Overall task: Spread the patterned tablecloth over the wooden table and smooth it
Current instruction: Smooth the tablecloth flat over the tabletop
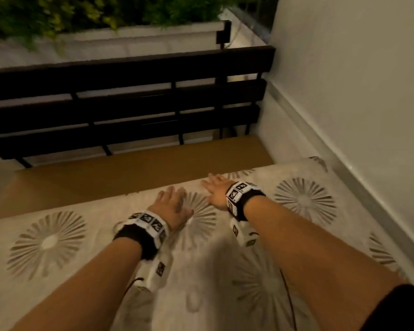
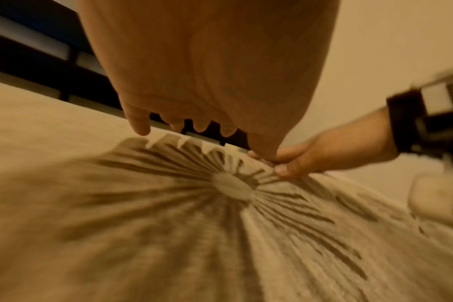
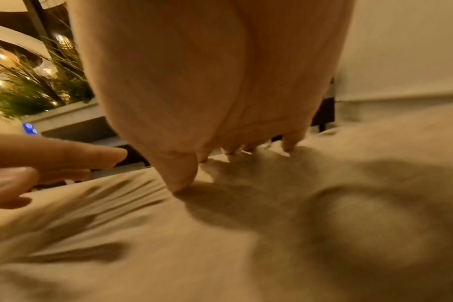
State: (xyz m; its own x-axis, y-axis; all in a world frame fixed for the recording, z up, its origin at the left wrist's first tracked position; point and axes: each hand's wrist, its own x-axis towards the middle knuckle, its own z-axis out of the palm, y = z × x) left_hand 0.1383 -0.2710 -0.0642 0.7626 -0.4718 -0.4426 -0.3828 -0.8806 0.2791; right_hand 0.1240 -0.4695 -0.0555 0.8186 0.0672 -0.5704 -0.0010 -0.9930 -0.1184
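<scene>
The cream tablecloth (image 1: 81, 271) with grey sunburst flowers covers the near part of the wooden table (image 1: 129, 173); a bare wooden strip shows beyond its far edge. My left hand (image 1: 171, 203) lies flat on a flower near that edge, fingers straight. My right hand (image 1: 216, 188) rests flat just to its right, fingertips at the cloth's far edge. In the left wrist view the left hand (image 2: 207, 102) hovers low over a flower (image 2: 232, 189), with the right hand (image 2: 305, 159) beside it. In the right wrist view the right hand (image 3: 215, 102) touches the tablecloth (image 3: 220, 255) with its fingertips.
A dark slatted bench (image 1: 129, 103) stands just beyond the table. A white wall (image 1: 356, 91) runs along the right side, close to the cloth's right edge. A white planter with green plants (image 1: 93, 17) is behind the bench.
</scene>
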